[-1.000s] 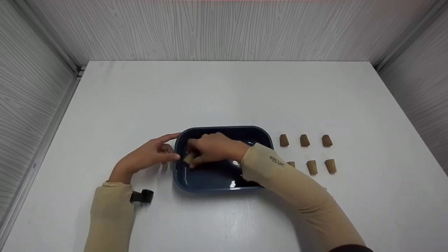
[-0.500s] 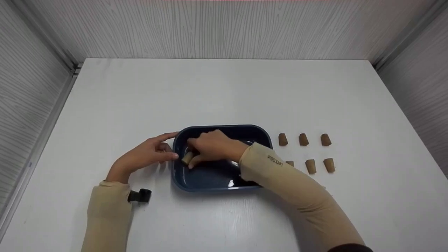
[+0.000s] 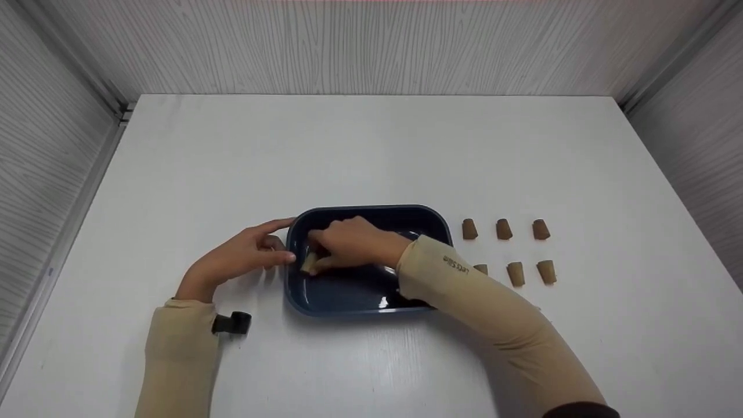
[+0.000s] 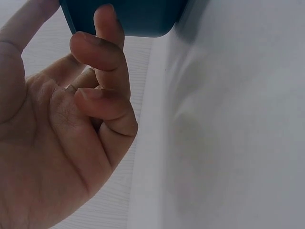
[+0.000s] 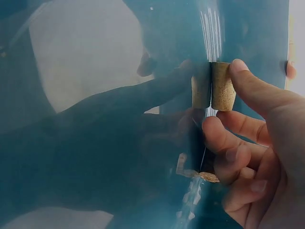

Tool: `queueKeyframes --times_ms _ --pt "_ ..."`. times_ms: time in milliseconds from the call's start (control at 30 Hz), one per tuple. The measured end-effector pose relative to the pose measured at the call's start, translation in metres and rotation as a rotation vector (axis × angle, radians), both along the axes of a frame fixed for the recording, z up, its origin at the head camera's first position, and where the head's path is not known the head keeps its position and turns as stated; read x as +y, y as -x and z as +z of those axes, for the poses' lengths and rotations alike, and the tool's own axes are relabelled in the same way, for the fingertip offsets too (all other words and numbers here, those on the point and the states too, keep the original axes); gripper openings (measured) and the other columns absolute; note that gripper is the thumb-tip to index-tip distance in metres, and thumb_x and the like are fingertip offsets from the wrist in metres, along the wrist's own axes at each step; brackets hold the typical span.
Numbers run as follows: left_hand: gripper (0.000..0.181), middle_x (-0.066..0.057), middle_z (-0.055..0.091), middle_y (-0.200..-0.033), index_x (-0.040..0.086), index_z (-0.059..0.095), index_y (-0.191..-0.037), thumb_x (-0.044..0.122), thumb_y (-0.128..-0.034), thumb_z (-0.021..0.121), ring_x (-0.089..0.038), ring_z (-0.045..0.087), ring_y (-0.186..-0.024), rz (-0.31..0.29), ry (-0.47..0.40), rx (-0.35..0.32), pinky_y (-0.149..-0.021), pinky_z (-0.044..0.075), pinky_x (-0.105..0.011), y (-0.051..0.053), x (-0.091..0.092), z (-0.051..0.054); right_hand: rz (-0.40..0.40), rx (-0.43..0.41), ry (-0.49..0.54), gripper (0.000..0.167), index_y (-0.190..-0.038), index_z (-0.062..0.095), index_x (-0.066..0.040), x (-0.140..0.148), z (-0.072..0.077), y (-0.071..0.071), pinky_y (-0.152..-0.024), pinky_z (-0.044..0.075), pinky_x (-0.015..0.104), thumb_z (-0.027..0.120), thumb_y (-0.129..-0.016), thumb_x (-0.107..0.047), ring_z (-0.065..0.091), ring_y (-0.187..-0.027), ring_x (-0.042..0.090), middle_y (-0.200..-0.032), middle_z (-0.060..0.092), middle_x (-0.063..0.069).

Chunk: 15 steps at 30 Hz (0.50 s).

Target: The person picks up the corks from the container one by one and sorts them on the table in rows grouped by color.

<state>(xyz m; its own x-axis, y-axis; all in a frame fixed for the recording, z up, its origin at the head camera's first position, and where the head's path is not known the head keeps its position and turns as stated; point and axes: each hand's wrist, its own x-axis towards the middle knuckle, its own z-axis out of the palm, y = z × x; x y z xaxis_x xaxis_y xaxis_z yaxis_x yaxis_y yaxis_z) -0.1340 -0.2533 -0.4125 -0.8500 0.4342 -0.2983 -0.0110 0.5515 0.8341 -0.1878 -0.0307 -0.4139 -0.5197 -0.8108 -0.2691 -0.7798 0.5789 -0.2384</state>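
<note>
My right hand (image 3: pixel 354 241) is inside a dark blue rectangular tray (image 3: pixel 360 313), at its left end. Its thumb and fingers pinch a tapered cork stopper (image 5: pixel 223 86), which stands close to the tray's inner wall. In the right wrist view, a second cork (image 5: pixel 209 177) shows partly behind the curled fingers. My left hand (image 3: pixel 238 255) is at the tray's left side, thumb tip and index fingertip touching the rim. Seen from the left wrist, the other fingers of that hand bend loosely outside the tray and hold nothing.
Right of the tray, several corks lie in two rows on the white table (image 3: pixel 371 151), among them a darker cork (image 3: pixel 541 229) and a lighter cork (image 3: pixel 546 271). My right forearm partly covers one cork (image 3: pixel 480 269). Grey wood-grain panels (image 3: pixel 371 46) border the table.
In the tray, the pinched cork has turned slightly and sits a little closer to the left wall. Both hands otherwise hold nearly the same places; the whole head view has shifted slightly.
</note>
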Motion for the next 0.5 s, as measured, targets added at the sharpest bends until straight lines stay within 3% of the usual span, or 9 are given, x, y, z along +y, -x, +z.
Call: queueKeyframes --times_ms 500 --pt "0.069 -0.001 0.06 -0.087 0.016 0.031 -0.151 0.03 -0.0926 0.065 -0.012 0.051 -0.072 -0.006 -0.031 -0.015 -0.067 0.044 -0.029 0.0008 -0.0009 -0.0002 0.034 -0.069 0.006 0.037 -0.119 0.055 -0.018 -0.0008 0.0041 -0.0016 -0.06 0.049 0.034 0.059 -0.091 -0.043 0.056 -0.066 0.014 -0.079 0.063 -0.002"
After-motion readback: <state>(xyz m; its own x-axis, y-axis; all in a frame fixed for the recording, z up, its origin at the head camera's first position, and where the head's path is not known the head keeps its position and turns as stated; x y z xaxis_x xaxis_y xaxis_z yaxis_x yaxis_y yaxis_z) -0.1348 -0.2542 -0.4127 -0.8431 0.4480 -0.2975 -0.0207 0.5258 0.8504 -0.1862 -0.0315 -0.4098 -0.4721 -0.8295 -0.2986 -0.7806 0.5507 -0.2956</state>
